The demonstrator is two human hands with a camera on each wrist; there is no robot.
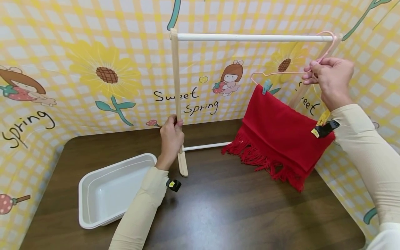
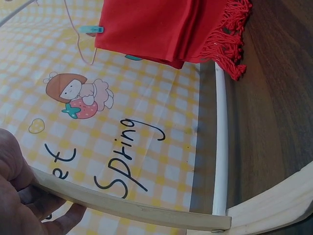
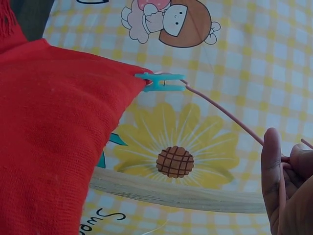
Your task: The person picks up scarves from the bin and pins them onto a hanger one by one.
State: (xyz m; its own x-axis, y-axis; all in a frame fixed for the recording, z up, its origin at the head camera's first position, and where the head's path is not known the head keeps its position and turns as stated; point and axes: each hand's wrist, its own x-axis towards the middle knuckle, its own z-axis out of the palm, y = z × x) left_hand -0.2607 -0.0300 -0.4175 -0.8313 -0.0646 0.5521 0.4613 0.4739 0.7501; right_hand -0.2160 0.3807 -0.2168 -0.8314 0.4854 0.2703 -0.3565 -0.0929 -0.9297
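A red fringed scarf (image 1: 281, 132) hangs folded over a pink wire hanger (image 1: 281, 73). A blue clothespin (image 1: 266, 86) clips it at one side, a yellow clothespin (image 1: 323, 118) at the other. My right hand (image 1: 334, 81) pinches the hanger just below its hook. That hook overlaps the right end of the rack's white top rod (image 1: 250, 37); whether it bears on the rod I cannot tell. With its fingers round the left wooden post (image 1: 175, 76) of the rack, my left hand (image 1: 171, 140) holds it low down. The left wrist view shows the fingers (image 2: 71, 220) curled at the post.
A white plastic basin (image 1: 117, 189) stands on the dark wooden table (image 1: 218, 208), left of the rack and beside my left forearm. Near the tabletop runs the rack's lower white rod (image 1: 206, 146). A yellow checked cloth (image 1: 125, 21) with printed figures covers the wall behind.
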